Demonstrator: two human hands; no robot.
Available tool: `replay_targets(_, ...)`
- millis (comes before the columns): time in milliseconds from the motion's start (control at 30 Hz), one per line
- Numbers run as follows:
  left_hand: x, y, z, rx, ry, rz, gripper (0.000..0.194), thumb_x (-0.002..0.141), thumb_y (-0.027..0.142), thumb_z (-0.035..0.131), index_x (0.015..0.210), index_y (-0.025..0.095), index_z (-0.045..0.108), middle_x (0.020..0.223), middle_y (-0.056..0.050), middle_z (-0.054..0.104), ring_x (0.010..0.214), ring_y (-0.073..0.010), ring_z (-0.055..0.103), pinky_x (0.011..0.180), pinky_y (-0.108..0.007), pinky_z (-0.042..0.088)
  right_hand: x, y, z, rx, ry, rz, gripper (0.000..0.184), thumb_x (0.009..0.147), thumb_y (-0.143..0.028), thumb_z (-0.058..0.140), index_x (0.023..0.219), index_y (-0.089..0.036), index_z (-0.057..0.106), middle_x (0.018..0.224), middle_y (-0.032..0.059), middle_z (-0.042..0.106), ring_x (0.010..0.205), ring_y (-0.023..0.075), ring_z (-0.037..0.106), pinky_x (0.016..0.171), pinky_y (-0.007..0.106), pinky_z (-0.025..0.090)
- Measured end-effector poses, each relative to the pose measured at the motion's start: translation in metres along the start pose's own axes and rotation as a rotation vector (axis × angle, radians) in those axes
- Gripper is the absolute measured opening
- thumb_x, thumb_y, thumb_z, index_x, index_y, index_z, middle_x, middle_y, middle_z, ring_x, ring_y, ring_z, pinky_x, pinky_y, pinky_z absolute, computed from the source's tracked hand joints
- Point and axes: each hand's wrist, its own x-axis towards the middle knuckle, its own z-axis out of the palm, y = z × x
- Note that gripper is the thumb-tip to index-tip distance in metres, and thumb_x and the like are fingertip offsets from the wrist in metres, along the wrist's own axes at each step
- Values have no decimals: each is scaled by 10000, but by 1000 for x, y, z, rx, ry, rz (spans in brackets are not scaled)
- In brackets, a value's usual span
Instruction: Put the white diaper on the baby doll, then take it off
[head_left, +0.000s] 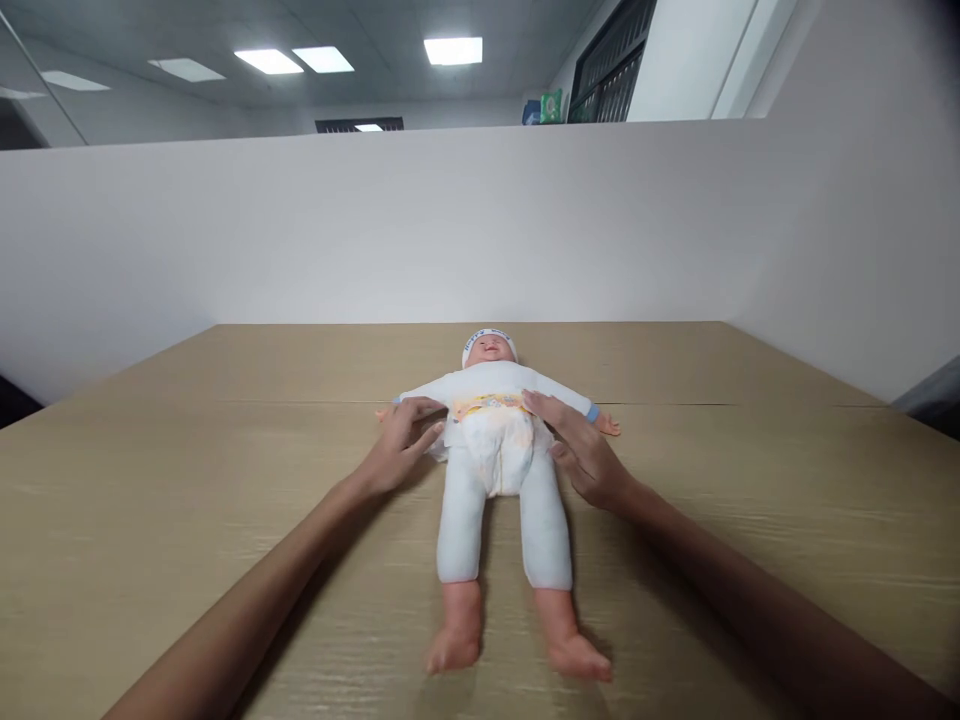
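A baby doll [465,520] lies on its back on the table, head away from me and feet toward me. It wears a white suit with blue cuffs and a white cap with lettering. A white diaper [501,450] with a yellow-orange printed waistband sits around its hips, over the suit. My left hand [405,440] is at the diaper's left edge, fingers extended and thumb apart. On the opposite side, my right hand [589,455] has its fingers stretched out, their tips touching the waistband's right end. Part of the diaper's side bunches below my left thumb.
The wood-grain table [225,480] has a thin seam running across it beyond the doll's waist. A white partition [450,230] rises behind the table, and another wall closes off the right side. Dark objects show at both outer edges.
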Motion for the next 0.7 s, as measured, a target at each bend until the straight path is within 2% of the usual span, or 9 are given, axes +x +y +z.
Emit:
replay_targets(67, -12, -16, -4, 121, 8, -15, 406, 1048, 511, 560, 1305, 202, 617, 1354, -129, 650, 1319, -328, 537, 1183, -507, 390, 8, -10, -1, -39, 46, -21, 531, 1131, -406, 385, 1640, -275, 462, 1657, 79, 528, 1545, 299, 499, 1288, 559, 425)
replay_targets(167, -19, -25, -3, 299, -23, -72, 385, 1008, 538, 567, 1170, 194, 626, 1260, -139, 652, 1245, -361, 553, 1097, -535, 415, 32, -31, 5, -79, 187, -10, 309, 1109, -360, 456, 1301, -265, 679, 1264, 88, 762, 1181, 272, 709, 1023, 467, 576)
replay_targets(233, -18, -23, -1, 348, -30, -163, 354, 984, 540, 565, 1067, 197, 599, 1203, -144, 654, 1208, -383, 564, 1065, -559, 404, 55, -44, 12, -88, 217, 10, 233, 1099, -342, 474, 1054, -253, 684, 993, 70, 756, 933, 235, 699, 859, 403, 556)
replay_targets(267, -17, -21, 0, 350, -27, -208, 339, 971, 537, 569, 1015, 200, 578, 1161, -145, 660, 1183, -392, 570, 1058, -572, 393, 67, -50, 16, -95, 193, 34, 233, 1091, -345, 485, 968, -247, 656, 912, 58, 724, 857, 217, 668, 814, 382, 528)
replay_targets(400, -15, -17, -4, 267, -29, -308, 327, 918, 527, 590, 838, 217, 525, 953, -121, 668, 1015, -381, 591, 1013, -577, 384, 108, -58, 32, -181, -24, 281, 258, 1013, -394, 621, 835, -225, 543, 829, 11, 647, 767, 173, 579, 695, 331, 395)
replay_targets(500, -13, -14, -12, 120, -27, -355, 382, 935, 573, 532, 786, 221, 518, 823, -74, 632, 846, -311, 575, 892, -478, 426, 122, -54, 42, -229, -133, 448, 315, 917, -379, 716, 777, -214, 487, 803, -11, 642, 730, 158, 533, 652, 315, 310)
replay_targets(600, -6, -6, -18, -63, 10, -336, 442, 947, 625, 473, 773, 219, 489, 823, -45, 600, 830, -257, 554, 802, -374, 428, 123, -48, 47, -226, -151, 503, 282, 862, -338, 734, 774, -214, 496, 765, -22, 635, 695, 152, 506, 632, 309, 272)
replay_targets(700, 9, 9, -15, -199, 31, -307, 478, 941, 645, 491, 746, 209, 476, 792, -28, 563, 811, -221, 521, 754, -327, 406, 121, -45, 45, -206, -162, 507, 255, 860, -342, 731, 790, -216, 521, 769, -26, 644, 700, 152, 512, 630, 302, 278)
